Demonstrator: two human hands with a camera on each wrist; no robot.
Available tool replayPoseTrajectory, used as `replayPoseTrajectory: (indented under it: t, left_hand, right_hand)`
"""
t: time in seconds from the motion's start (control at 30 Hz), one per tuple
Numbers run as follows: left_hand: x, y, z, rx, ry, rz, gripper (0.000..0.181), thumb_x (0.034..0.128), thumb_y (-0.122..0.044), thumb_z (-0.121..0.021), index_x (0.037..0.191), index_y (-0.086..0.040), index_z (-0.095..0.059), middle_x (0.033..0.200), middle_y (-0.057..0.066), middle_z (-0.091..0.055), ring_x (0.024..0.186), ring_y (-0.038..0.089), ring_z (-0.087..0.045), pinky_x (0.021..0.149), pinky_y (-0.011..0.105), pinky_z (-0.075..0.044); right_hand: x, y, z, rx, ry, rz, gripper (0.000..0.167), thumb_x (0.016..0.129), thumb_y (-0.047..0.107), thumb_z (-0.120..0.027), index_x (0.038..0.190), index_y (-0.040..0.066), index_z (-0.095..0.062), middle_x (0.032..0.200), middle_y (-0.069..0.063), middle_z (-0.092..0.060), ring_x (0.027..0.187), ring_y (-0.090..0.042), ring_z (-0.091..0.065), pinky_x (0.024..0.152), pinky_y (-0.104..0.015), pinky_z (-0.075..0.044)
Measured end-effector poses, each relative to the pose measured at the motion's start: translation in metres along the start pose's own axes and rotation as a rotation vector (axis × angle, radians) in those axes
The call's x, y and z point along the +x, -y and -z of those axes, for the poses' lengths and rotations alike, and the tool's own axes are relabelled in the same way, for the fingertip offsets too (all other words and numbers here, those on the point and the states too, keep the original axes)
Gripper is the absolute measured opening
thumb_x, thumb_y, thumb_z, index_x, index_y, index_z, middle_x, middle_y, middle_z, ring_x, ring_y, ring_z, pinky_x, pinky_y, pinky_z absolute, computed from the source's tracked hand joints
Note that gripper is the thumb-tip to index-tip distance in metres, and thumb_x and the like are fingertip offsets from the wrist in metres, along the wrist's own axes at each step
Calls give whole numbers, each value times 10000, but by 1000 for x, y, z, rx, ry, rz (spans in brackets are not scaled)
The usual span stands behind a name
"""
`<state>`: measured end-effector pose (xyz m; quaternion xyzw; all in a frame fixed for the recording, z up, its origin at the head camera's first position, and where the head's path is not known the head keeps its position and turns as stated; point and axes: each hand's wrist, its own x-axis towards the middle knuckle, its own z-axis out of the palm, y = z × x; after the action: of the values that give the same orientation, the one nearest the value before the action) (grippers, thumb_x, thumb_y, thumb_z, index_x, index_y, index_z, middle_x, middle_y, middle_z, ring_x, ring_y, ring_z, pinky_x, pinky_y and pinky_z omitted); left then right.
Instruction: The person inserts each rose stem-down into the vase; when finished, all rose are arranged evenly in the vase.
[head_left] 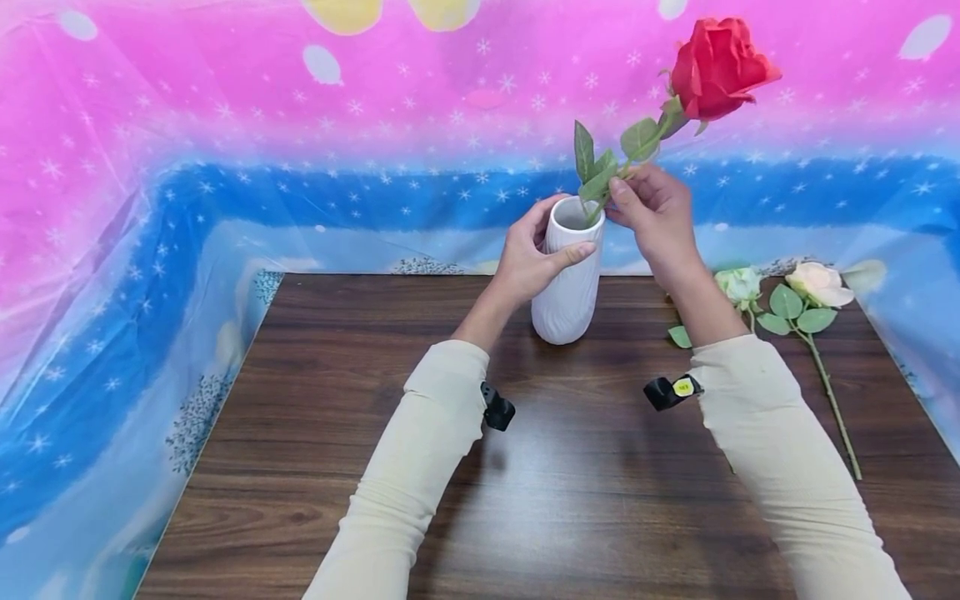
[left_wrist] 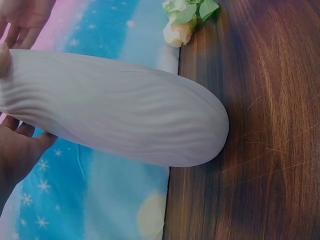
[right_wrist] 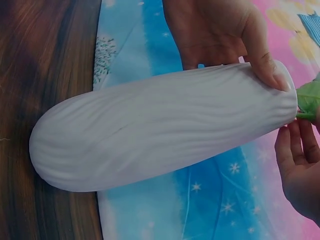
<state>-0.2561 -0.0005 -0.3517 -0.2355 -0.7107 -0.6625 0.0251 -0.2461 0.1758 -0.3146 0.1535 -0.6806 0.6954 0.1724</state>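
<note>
A white ribbed vase (head_left: 566, 292) stands near the table's back edge, seen large in both wrist views. The left hand (head_left: 528, 254) grips it just below the rim, thumb across the front. At the right of the rim the right hand (head_left: 656, 212) pinches the leafy green stem of a red rose (head_left: 722, 71). The stem's lower end is at the vase mouth, and the bloom leans up to the right. In the right wrist view a green leaf (right_wrist: 310, 96) shows beside the rim, above the right hand's fingers (right_wrist: 297, 145).
On the right of the wooden table (head_left: 315, 400) lie a pale pink rose (head_left: 821, 285) with a long stem and a pale green rose (head_left: 738, 286), partly behind the right forearm. A pink and blue snowflake cloth (head_left: 337, 192) hangs behind and beside the table.
</note>
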Motion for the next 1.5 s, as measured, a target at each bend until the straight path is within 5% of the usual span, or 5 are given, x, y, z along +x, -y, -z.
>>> replayPoseTrajectory:
  t: [0.3,0.5,1.03,1.5]
  left_hand:
    - [0,1,0,5,-7,-1,704,871,-57,-784,1497,-39,-461,1405,185,-598,1281,299,-615,1032,332,-540]
    - [0,3,0,19,-7,-5,710,876,-79,-781,1503,-38,-450,1407,180,-608,1268,289,-634,1035,328,-546]
    - [-1,2,1,24,-11,0,707,875,-95,-786,1500,-54,-457,1401,170,-613,1259,278,-639,1033,330,-552]
    - [0,2,-1,13,-19,-2,706,866,-81,-794,1491,-48,-468,1400,171,-615,1263,282,-640,1043,325,-551]
  right_hand:
    - [-1,2,-6,321,-115,-29,169,962,45,-668,1020,202,-689,912,65,-744,829,-69,-685,779,-234,-619]
    - [0,7,-8,482,-130,-35,300,941,-56,-648,1152,157,-662,986,21,-769,862,-104,-720,751,-247,-624]
    - [-7,0,0,366,-62,-53,346,922,-41,-677,1210,147,-642,956,16,-743,911,-116,-680,808,-263,-631]
    - [-29,5,35,351,9,-100,232,966,1,-640,1186,74,-631,1024,-33,-748,923,-151,-751,844,-256,-624]
